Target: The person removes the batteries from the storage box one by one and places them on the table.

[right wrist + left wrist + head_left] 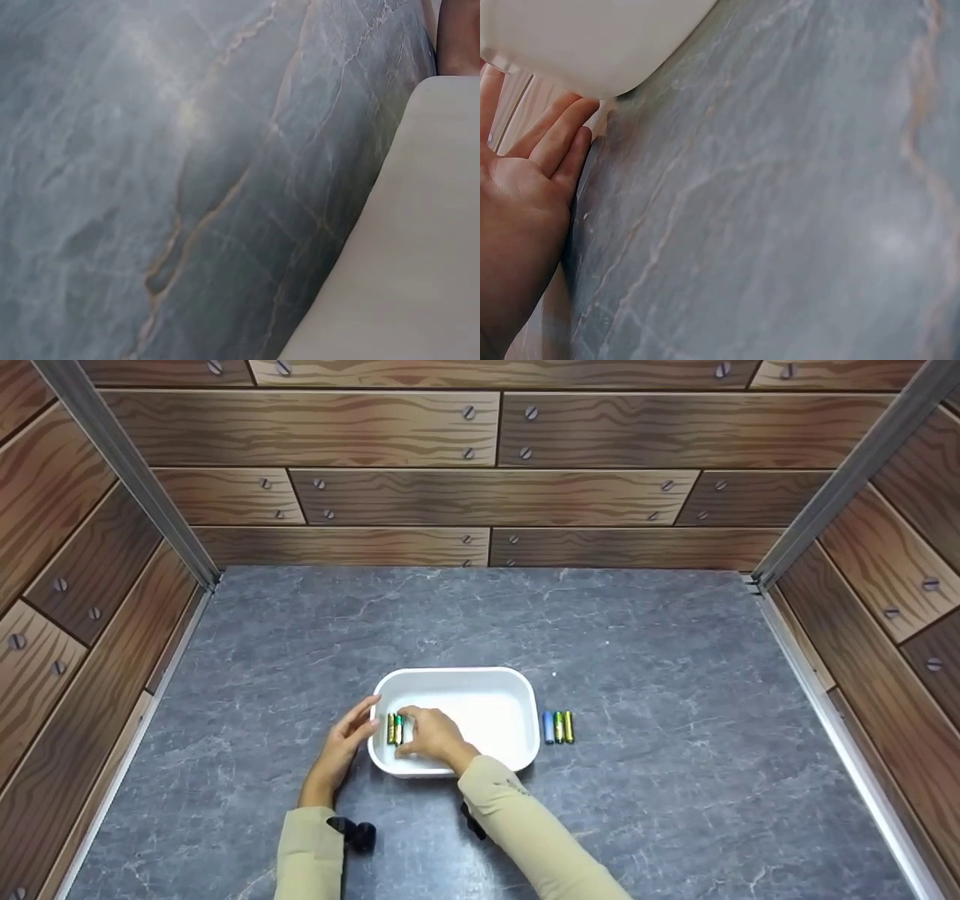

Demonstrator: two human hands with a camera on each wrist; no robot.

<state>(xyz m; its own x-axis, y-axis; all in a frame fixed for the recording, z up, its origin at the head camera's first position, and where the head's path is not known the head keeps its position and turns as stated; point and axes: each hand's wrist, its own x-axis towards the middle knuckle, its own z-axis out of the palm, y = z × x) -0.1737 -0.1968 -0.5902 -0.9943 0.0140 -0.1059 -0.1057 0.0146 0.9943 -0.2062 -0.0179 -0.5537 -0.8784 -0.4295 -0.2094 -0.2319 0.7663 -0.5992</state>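
Note:
A white rectangular tray (pixel 480 765) rests on the grey marbled table. Inside it, at the left end, a gold battery (pixel 391 729) and a green-and-gold battery (pixel 398 730) stand side by side. My right hand (pixel 435 735) reaches into the tray and pinches the green-and-gold battery by its two ends, between thumb and fingers. Against the tray's left wall, the left hand (pixel 341 746) touches the rim with extended fingers. In the left wrist view those fingers (pixel 559 139) lie beside the tray's outer side (pixel 592 45). The right wrist view hides most of the right hand behind the tray wall (pixel 420 225).
Just right of the tray, a blue battery (pixel 548 727), a green-and-gold battery (pixel 559 727) and a gold battery (pixel 568 727) lie in a row on the table (pixel 675 780). Wood-patterned panels (pixel 495 499) enclose the back and both sides.

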